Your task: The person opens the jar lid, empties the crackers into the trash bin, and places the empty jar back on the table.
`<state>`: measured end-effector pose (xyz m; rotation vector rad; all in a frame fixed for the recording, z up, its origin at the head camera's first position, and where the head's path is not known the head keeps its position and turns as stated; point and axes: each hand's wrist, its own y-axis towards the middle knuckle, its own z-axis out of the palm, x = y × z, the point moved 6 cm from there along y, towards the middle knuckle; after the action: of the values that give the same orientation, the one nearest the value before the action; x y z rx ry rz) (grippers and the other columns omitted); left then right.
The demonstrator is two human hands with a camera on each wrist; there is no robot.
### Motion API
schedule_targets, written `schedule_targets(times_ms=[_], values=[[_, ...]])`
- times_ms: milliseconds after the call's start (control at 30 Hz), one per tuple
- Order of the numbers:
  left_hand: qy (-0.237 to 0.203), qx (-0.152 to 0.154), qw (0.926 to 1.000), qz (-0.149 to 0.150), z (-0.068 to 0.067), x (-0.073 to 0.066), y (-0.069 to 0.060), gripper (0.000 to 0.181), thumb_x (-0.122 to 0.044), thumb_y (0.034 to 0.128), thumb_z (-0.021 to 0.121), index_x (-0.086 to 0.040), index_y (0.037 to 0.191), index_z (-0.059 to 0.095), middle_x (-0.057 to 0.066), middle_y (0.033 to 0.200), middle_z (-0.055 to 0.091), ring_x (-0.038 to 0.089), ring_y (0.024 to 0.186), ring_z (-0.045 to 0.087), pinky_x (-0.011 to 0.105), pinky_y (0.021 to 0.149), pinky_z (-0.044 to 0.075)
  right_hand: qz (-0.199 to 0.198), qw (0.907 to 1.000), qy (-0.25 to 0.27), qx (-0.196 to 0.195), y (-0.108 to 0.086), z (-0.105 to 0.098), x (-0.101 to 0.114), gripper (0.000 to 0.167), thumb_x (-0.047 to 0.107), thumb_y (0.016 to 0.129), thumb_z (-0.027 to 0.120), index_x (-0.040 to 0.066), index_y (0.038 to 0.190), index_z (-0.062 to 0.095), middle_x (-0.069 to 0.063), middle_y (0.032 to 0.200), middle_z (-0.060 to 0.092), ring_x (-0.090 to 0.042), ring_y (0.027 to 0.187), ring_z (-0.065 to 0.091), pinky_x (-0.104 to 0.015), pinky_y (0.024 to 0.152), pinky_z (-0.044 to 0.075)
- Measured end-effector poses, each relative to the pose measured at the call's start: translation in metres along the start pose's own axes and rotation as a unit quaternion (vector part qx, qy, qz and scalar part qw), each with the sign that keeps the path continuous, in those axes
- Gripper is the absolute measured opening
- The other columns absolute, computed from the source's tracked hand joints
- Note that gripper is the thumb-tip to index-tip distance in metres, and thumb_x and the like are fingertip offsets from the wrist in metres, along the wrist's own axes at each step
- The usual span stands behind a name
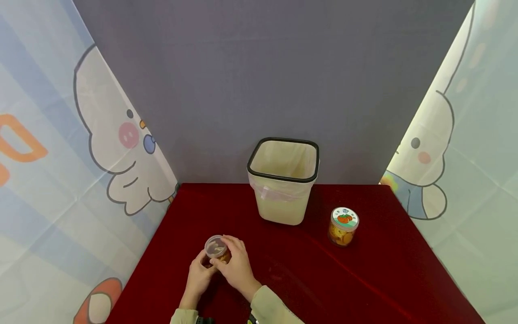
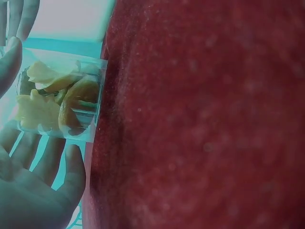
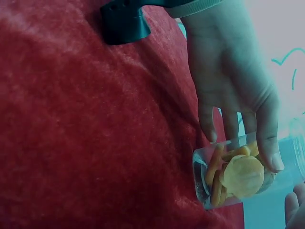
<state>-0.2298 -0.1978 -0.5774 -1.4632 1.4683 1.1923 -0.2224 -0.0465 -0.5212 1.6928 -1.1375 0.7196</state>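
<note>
Between both hands: clear jar [image 1: 216, 249], snack pieces [image 3: 243, 175] inside, work under way on this one only, by the look of it.
Clear cover on top or bare mouth, cannot tell. Right hand [image 1: 238, 267] clamped on it near the top, back upward, thumb on the near side; left hand [image 1: 198, 275] gripping its left side, lower. Right of the grip, well apart: second jar [image 1: 341, 231], printed lid [image 1: 345, 217] on, untouched. Beyond the grip, rightward: bin [image 1: 280, 204].

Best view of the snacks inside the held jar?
Left wrist: the snacks appear large, mostly uncovered, through the clear jar. Right wrist shows them too, but the right hand crosses part of the jar. Head shows only small patches.
</note>
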Motion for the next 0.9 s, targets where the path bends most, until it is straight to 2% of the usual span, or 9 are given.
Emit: schedule_targets(times_ms=[233, 400, 567, 733, 900], values=[[-0.005, 0.001, 0.9999, -0.014, -0.001, 0.000, 0.000, 0.057, 0.003, 0.0789, 0.079, -0.007, 0.132, 0.062, 0.014, 0.118, 0.068, 0.013, 0.094, 0.064, 0.027, 0.074, 0.054, 0.001, 0.9998, -0.018, -0.001, 0.006, 0.006, 0.001, 0.064, 0.038, 0.081, 0.084, 0.016, 0.136, 0.059, 0.004, 0.138, 0.053, -0.014, 0.117, 0.046, -0.038, 0.096, 0.046], [-0.028, 0.007, 0.9995, -0.011, 0.000, -0.002, 0.000, 0.057, 0.004, 0.0773, 0.080, -0.004, 0.131, 0.062, 0.016, 0.114, 0.068, 0.013, 0.089, 0.066, 0.028, 0.071, 0.055, -0.003, 0.9996, -0.028, 0.005, 0.011, 0.005, -0.002, 0.064, 0.040, 0.080, 0.083, 0.018, 0.135, 0.059, 0.008, 0.134, 0.054, -0.012, 0.113, 0.046, -0.036, 0.094, 0.047], [-0.041, 0.009, 0.9990, -0.015, 0.002, 0.000, 0.001, 0.057, 0.004, 0.0776, 0.081, -0.005, 0.131, 0.063, 0.014, 0.114, 0.069, 0.014, 0.088, 0.067, 0.029, 0.070, 0.057, -0.002, 0.9997, -0.016, 0.018, 0.013, 0.002, -0.002, 0.063, 0.036, 0.080, 0.084, 0.018, 0.136, 0.060, 0.008, 0.136, 0.054, -0.011, 0.113, 0.047, -0.037, 0.095, 0.047], [-0.027, 0.007, 0.9995, -0.016, 0.002, 0.001, 0.002, 0.056, 0.000, 0.0781, 0.082, -0.007, 0.130, 0.063, 0.016, 0.115, 0.068, 0.017, 0.088, 0.067, 0.029, 0.069, 0.056, -0.008, 0.9996, -0.003, 0.027, 0.015, 0.000, 0.001, 0.061, 0.033, 0.082, 0.083, 0.018, 0.136, 0.060, 0.007, 0.140, 0.052, -0.012, 0.117, 0.046, -0.037, 0.098, 0.046], [-0.027, 0.011, 0.9991, -0.030, 0.001, 0.002, 0.002, 0.059, -0.004, 0.0780, 0.084, -0.009, 0.132, 0.062, 0.014, 0.116, 0.068, 0.019, 0.090, 0.067, 0.028, 0.072, 0.056, -0.001, 0.9994, 0.006, 0.033, 0.016, 0.000, 0.002, 0.061, 0.034, 0.082, 0.083, 0.019, 0.137, 0.060, 0.009, 0.140, 0.052, -0.011, 0.118, 0.046, -0.037, 0.099, 0.045]])
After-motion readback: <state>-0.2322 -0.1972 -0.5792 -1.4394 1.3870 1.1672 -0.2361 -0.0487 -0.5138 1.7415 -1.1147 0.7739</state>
